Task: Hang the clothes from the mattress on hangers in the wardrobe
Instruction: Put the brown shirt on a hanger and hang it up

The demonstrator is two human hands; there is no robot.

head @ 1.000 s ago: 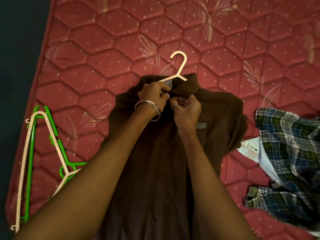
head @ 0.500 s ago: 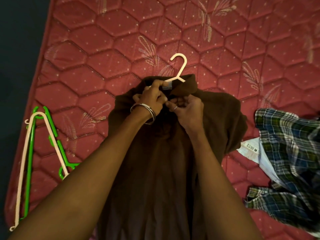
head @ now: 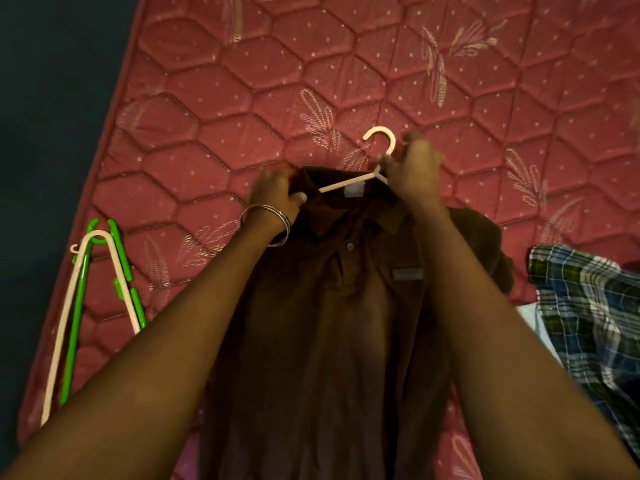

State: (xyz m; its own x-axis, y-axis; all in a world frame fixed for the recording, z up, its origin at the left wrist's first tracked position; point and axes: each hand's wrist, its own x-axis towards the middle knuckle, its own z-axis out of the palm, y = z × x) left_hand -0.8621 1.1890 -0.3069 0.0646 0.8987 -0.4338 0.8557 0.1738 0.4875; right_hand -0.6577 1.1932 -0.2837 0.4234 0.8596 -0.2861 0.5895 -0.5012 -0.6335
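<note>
Hands first: my right hand (head: 414,168) sits just above the middle of the frame, fingers curled around the neck of the cream hanger (head: 349,181) where the hook meets the arms, gripping it. My left hand (head: 277,192) is a little lower and to the left, fingers bent and pinching the collar edge of the brown polo shirt (head: 332,323); its fingertips are blurred, so I cannot tell exactly how much cloth they hold. Thin bangles (head: 265,225) ring that wrist.

The hanger's hook points toward the top of the frame and lies over the red quilted mattress (head: 214,109), while one arm of it runs down-left inside the open collar. The shirt lies flat on the mattress, filling the centre and bottom of the frame between my forearms, one button showing on its placket.

At the lower left, near the mattress edge, a green hanger (head: 78,323) and another cream hanger (head: 65,327) lie together. A plaid shirt (head: 588,306) lies crumpled at the right edge.
</note>
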